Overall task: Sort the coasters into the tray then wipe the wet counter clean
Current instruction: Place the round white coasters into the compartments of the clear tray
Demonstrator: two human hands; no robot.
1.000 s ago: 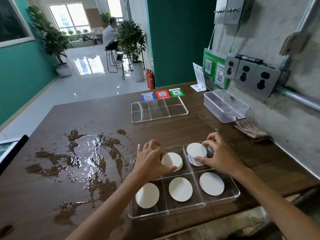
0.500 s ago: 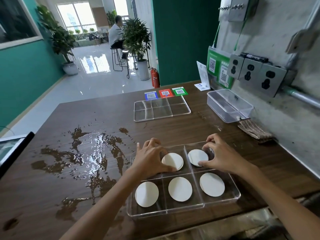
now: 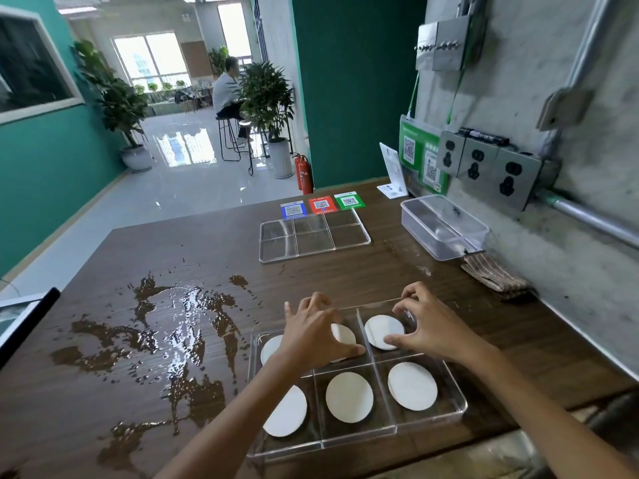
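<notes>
Settling the last coasters into the back row of the tray [image 3: 461, 407].
Left hand [image 3: 316, 335] rests its loosely bent fingers on the middle coaster [image 3: 344, 335]; right hand [image 3: 428, 328] pinches the corner coaster [image 3: 382, 331] between thumb and curled fingers. Best to drop each flat inside its compartment. Puddle [image 3: 166, 333] and folded cloth [image 3: 494, 276] wait untouched.

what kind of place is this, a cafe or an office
Probably a cafe or shop counter: QR code cards lie on a wooden counter, and a person sits on a bar stool among potted plants.
</notes>
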